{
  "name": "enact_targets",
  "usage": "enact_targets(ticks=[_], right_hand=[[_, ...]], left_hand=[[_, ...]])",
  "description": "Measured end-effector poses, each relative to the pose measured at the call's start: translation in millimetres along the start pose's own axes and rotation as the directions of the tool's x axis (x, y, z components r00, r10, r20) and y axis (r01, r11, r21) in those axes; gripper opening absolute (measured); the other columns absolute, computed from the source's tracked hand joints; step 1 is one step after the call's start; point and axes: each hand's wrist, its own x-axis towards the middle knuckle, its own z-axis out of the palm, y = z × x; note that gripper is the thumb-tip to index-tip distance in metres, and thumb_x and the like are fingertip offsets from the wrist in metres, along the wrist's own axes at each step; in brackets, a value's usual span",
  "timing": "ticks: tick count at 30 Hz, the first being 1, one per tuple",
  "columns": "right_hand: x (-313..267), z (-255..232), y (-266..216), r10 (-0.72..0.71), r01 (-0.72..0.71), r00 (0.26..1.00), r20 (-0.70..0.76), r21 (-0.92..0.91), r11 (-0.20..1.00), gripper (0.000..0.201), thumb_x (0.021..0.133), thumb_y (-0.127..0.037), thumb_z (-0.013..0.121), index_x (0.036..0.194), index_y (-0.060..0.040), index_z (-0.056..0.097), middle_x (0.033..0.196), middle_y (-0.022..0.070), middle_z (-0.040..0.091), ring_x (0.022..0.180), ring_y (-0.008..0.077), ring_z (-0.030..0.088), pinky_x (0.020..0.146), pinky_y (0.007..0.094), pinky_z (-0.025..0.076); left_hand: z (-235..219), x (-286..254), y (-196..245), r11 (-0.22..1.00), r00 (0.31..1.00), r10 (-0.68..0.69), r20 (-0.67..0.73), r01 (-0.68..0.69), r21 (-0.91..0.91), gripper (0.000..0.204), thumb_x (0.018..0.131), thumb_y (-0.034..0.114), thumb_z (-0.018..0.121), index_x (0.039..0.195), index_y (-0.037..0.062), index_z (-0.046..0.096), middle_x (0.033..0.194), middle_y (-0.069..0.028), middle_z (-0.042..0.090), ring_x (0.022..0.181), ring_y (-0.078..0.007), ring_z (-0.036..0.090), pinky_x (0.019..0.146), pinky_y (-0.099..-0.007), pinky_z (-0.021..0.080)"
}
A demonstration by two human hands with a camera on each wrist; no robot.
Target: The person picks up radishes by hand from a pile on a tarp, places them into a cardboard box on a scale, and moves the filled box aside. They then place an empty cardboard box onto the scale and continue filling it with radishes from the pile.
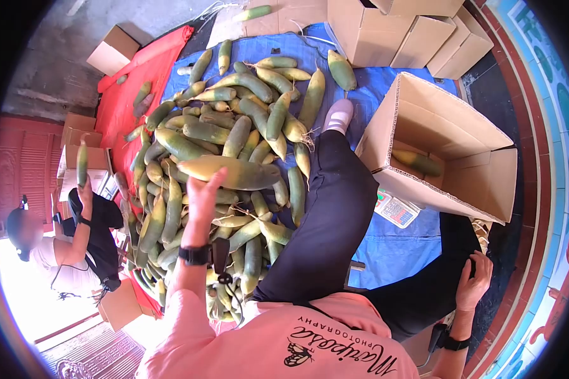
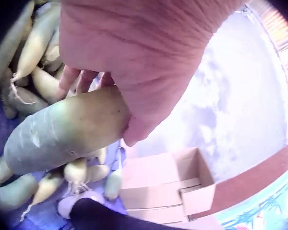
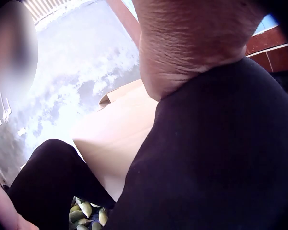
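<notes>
My left hand (image 1: 202, 197) grips a large green radish (image 1: 237, 173) around its pale yellowish end, above a broad heap of green radishes (image 1: 208, 132). In the left wrist view, the thumb and fingers curl about the light end of that radish (image 2: 62, 129), while its darker green end points away. My right hand (image 1: 475, 282) rests on the knee of my dark trousers (image 1: 417, 290) with relaxed fingers, holding nothing. The right wrist view shows only the back part of this hand (image 3: 187, 48) against the dark cloth; its fingers are hidden there.
An open cardboard box (image 1: 449, 120) with a radish (image 1: 417, 163) inside stands at the right, overlapping a scale (image 1: 396, 210) in view. More boxes (image 1: 385, 31) line the back. Blue sheeting (image 1: 392, 243) and red sheeting (image 1: 117, 107) cover the floor. Another person (image 1: 69, 249) at left holds up a radish (image 1: 82, 163).
</notes>
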Motion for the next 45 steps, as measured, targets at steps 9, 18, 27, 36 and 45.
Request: enact_targets(ticks=[9,18,27,36,45], right_hand=[[37,-43,-92,-0.088,0.031,0.993,0.076,0.557,0.830,0.028,0.082,-0.006,0.063,0.109,-0.0006,0.060,0.112,0.0161,0.061,0.106,0.0299,0.058,0.095,0.0366,0.043],[15,-42,-110,-0.331,-0.132,0.870,0.366,0.819,0.558,0.073,0.066,-0.015,0.084,0.129,-0.0002,0.050,0.123,0.0153,0.056,0.113,0.0268,0.056,0.099,0.0350,0.041],[38,-99,-61,0.112,-0.506,0.856,0.505,0.772,0.385,0.078,0.056,-0.034,0.088,0.117,0.0055,0.058,0.107,0.0075,0.061,0.099,0.0162,0.057,0.091,0.0303,0.043],[176,-86,-2,0.040,-0.243,0.845,0.534,0.315,0.918,0.062,0.064,-0.038,0.081,0.106,0.0038,0.061,0.082,0.0132,0.064,0.082,0.0177,0.063,0.074,0.0329,0.048],[248,62,-19,-0.102,0.117,0.503,0.858,0.049,0.992,0.058,0.070,-0.037,0.074,0.114,-0.0017,0.062,0.099,0.0216,0.066,0.096,0.0337,0.064,0.081,0.0413,0.048]], left_hand=[[29,-61,122,0.830,0.962,0.264,0.068,-0.191,-0.525,0.073,0.079,0.032,0.075,0.134,-0.0003,0.039,0.126,-0.0127,0.052,0.116,-0.0250,0.053,0.101,-0.0401,0.042],[145,-120,132,0.900,0.619,0.074,0.782,0.297,-0.320,0.076,0.074,0.043,0.076,0.124,-0.0043,0.044,0.115,-0.0189,0.058,0.109,-0.0284,0.058,0.097,-0.0410,0.044],[212,-86,117,0.574,0.400,0.568,0.719,-0.819,0.002,0.055,0.087,0.032,0.065,0.128,0.0000,0.048,0.133,-0.0219,0.044,0.124,-0.0350,0.043,0.104,-0.0414,0.036],[228,-77,88,0.355,0.349,0.282,0.894,-0.903,0.241,0.061,0.076,0.031,0.074,0.125,0.0021,0.052,0.141,-0.0222,0.032,0.136,-0.0508,0.018,0.111,-0.0509,0.026],[232,-73,88,0.359,0.338,0.201,0.920,-0.899,0.252,0.055,0.076,0.034,0.074,0.116,0.0023,0.053,0.140,-0.0251,0.033,0.135,-0.0547,0.018,0.111,-0.0535,0.025]])
